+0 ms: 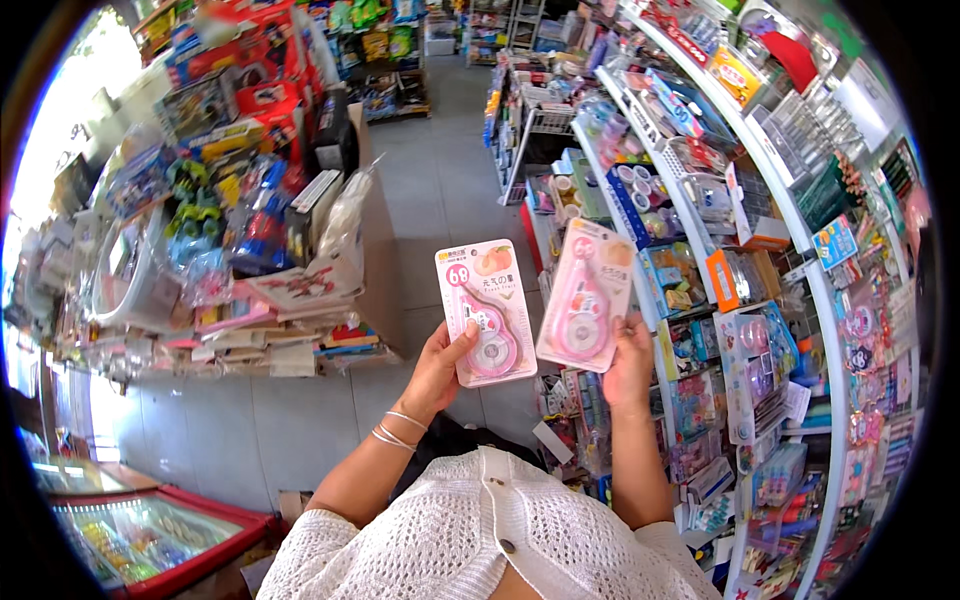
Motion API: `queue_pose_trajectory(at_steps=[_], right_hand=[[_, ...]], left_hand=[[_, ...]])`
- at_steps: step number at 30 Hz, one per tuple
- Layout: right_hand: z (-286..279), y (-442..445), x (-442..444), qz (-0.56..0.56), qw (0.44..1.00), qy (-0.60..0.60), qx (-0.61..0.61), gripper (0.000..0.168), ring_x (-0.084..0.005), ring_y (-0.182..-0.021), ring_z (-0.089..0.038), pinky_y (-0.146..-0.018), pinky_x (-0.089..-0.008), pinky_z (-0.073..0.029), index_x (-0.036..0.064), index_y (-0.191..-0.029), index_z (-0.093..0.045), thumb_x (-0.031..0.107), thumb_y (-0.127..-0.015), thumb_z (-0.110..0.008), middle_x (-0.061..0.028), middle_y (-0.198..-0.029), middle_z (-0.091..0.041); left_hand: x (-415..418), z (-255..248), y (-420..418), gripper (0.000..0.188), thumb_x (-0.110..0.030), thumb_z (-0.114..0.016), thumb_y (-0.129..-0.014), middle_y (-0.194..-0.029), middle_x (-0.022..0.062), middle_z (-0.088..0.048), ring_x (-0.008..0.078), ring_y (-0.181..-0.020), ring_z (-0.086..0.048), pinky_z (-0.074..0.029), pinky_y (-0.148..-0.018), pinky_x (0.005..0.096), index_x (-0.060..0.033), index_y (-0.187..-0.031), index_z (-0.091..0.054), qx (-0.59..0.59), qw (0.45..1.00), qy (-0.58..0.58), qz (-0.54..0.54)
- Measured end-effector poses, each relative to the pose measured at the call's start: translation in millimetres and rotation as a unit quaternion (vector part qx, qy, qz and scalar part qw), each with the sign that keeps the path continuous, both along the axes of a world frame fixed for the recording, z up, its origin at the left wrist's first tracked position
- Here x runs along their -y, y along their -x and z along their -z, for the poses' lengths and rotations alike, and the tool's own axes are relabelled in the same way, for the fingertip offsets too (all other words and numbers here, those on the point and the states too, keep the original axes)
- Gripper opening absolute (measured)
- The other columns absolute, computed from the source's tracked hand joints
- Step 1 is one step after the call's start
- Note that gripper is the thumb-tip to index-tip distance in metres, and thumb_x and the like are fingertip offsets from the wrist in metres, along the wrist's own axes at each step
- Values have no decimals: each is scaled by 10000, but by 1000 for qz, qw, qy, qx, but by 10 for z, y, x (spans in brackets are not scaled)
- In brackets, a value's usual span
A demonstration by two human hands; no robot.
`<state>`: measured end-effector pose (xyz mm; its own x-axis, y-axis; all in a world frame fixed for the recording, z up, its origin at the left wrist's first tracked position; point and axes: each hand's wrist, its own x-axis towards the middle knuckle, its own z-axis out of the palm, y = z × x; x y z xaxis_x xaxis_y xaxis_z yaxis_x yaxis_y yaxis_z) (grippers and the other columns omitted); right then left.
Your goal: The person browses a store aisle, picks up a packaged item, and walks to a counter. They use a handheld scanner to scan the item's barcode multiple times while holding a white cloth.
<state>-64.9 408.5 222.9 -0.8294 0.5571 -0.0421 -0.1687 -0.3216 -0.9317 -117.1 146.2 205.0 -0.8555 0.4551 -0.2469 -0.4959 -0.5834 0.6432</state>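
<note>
My left hand [444,367] grips a carded pink correction tape pack [489,313] by its lower left edge, thumb on the front. The card bears a peach picture and writing, and its front faces up. In my right hand [630,360] is a second, similar pink correction tape pack [586,296], held by its lower right edge and tilted to the right. A small gap parts the two packs. Both hang in front of my chest, above the tiled floor and beside the shelves.
Curved white shelves [780,187] full of stationery rise close on the right. At the left stands a cardboard box [375,277] by piled toys and a white plastic basket [142,307]. A red-framed glass-topped freezer [161,536] is at the lower left. Grey tiled floor [420,142] runs ahead between displays.
</note>
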Motion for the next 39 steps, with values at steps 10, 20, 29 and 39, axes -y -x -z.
queue_pose_trajectory(at_steps=[10,20,29,39], right_hand=[[-15,-93,795,-121,992,19,23,104,-113,-855,-567,-790,-255,-470,32,-993,-555,106,-930,-595,-37,-931,-601],[386,-124,1939,-124,985,-89,82,150,-88,-805,-495,-743,-230,-422,7,-1007,-593,98,-896,-636,-12,-891,-572],[434,-247,2405,-191,969,-36,151,132,-102,-832,-537,-763,-256,-439,-4,-987,-562,105,-918,-590,-43,-911,-598],[601,48,2872,-463,869,-71,159,81,-88,-751,-561,-703,-244,-457,10,-878,-585,78,-920,-599,-44,-854,-639]], left_hand=[[424,3,-339,403,-221,-610,-943,-1208,38,-600,143,-1087,-583,-483,-933,333,-60,-1292,-487,0,999,10,-53],[983,155,-439,545,-284,-678,-901,-1207,88,-575,161,-1087,-562,-474,-934,338,-2,-1295,-428,-42,996,57,-45],[1731,365,-740,506,-138,-686,-880,-1192,101,-598,176,-1055,-596,-505,-888,330,21,-1299,-451,45,996,42,-56],[2288,622,-1404,485,-223,-700,-880,-1129,117,-624,199,-990,-622,-520,-837,346,14,-1246,-489,161,937,117,-288]])
